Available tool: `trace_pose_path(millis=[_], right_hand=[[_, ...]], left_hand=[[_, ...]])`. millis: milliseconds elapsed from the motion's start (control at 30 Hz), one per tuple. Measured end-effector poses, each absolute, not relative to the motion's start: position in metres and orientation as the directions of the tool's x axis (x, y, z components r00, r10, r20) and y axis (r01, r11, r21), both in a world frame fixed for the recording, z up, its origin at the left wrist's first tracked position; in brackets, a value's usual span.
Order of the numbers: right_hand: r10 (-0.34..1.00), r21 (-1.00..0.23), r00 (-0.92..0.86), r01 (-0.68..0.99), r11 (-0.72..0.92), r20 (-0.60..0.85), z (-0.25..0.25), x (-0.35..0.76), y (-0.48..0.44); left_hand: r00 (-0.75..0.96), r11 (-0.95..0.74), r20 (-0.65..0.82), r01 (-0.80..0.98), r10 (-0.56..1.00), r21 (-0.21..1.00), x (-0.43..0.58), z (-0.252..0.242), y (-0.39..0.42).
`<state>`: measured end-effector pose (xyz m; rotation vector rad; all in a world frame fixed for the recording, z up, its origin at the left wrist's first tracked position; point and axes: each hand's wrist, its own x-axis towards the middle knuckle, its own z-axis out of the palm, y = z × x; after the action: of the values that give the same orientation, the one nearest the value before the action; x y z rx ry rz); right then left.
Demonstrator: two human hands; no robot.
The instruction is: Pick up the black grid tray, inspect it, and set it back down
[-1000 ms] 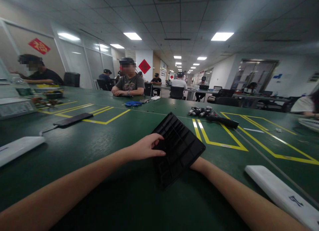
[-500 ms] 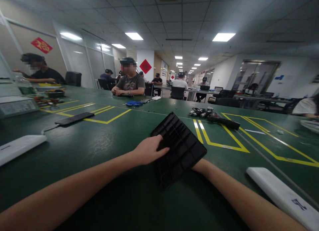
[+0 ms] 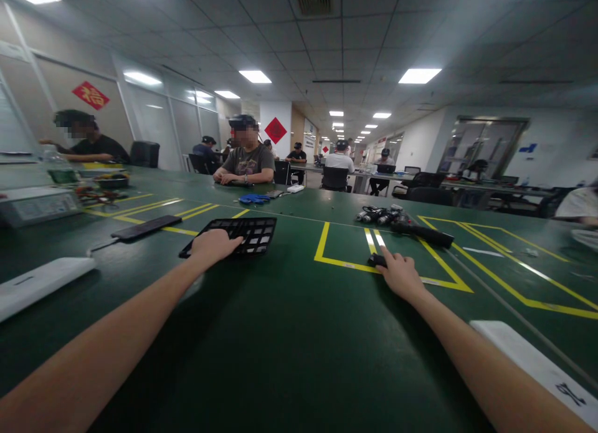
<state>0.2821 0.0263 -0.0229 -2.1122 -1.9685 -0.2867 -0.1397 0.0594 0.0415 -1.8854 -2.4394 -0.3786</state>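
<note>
A black compartment tray (image 3: 260, 235) lies on the green table, over the yellow tape lines to the left. My left hand (image 3: 211, 249) is closed on its near side, the thumb across the top and the other fingers partly hidden. To the right, my right hand (image 3: 400, 275) reaches to the edge of a yellow taped box. Between its fingertips is a small black object (image 3: 375, 260), too small to name, close to the tabletop.
Beyond my right hand lie a bundle of cables with metal connectors (image 3: 380, 215) and a black cylinder (image 3: 434, 236). A phone (image 3: 147, 228) on a cable and a white power bank (image 3: 44, 286) are at left. Another white block (image 3: 527, 358) lies near my right forearm. A person (image 3: 245, 156) sits opposite.
The tray has gone from tilted in front of me to flat on the table at left, with my left hand. My right hand has come out from behind it to the right, with the small black object.
</note>
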Motion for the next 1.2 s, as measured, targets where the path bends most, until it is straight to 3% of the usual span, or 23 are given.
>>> trace_pose_path(millis=[133,300,433,633,733,833,933,1033,1133,1200], right_hand=[[0.951,0.017,0.065,0.997,-0.074,0.303,-0.025,0.279,0.025],[0.914,-0.016,0.078,0.997,-0.078,0.398,-0.014,0.269,0.019],[0.912,-0.065,-0.003,0.997,0.032,0.409,-0.004,0.237,0.010],[0.919,-0.209,-0.337,0.902,0.378,0.205,-0.008,0.178,-0.024],[0.887,-0.254,-0.453,0.850,0.461,0.096,-0.012,0.167,-0.036],[0.875,-0.255,-0.475,0.838,0.483,0.097,-0.008,0.172,-0.034],[0.890,-0.145,-0.384,0.893,0.425,0.246,-0.002,0.193,-0.018],[0.891,0.008,-0.209,0.974,0.225,0.403,-0.004,0.227,0.002],[0.924,0.051,-0.053,0.998,0.036,0.378,-0.014,0.261,0.016],[0.949,0.032,-0.025,0.999,0.016,0.315,-0.020,0.275,0.020]], left_hand=[[-0.304,0.298,0.136,0.952,0.943,0.065,-0.146,0.034,0.063],[-0.234,0.213,0.232,0.971,0.944,0.110,-0.138,0.044,0.057],[-0.066,0.024,0.319,0.991,0.945,0.133,-0.106,0.040,0.045],[0.497,-0.552,0.308,0.824,0.811,0.126,-0.045,-0.006,0.023],[0.546,-0.587,0.245,0.797,0.801,0.144,-0.039,-0.016,0.023],[0.524,-0.580,0.314,0.806,0.792,0.117,-0.039,-0.009,0.016],[0.598,-0.664,0.371,0.744,0.710,0.072,-0.031,0.002,-0.006],[0.783,-0.806,0.193,0.578,0.591,0.123,-0.017,0.008,-0.034],[0.835,-0.830,0.076,0.523,0.544,0.195,-0.007,0.011,-0.050],[0.824,-0.818,0.081,0.536,0.560,0.210,-0.006,0.011,-0.053]])
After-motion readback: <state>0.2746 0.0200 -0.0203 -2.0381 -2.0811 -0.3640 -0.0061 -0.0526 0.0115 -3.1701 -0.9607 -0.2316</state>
